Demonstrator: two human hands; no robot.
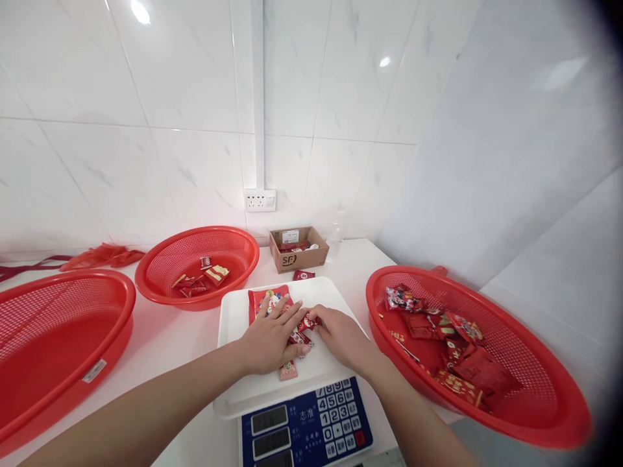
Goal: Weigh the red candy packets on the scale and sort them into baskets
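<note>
My left hand [267, 340] lies open, its fingers spread over several small red snack packets [298, 338] on the white tray [243, 389] of a weighing scale. Beyond its fingertips shows a larger red packet [257, 303] with a colourful print, partly covered by the hand. A pink packet [288, 370] pokes out below the palm. From the right, my right hand [343, 337] is closed, thumb and fingers pinching the edge of a small red packet [307, 322]. The scale's blue panel [304, 421] with keys and display windows faces me.
Red plastic baskets stand around the scale: one at the near left [109, 350], one at the back left [238, 285] with a few packets, one at the right [549, 389] holding many. Behind the tray are a cardboard box [304, 259] and a loose red packet [304, 275].
</note>
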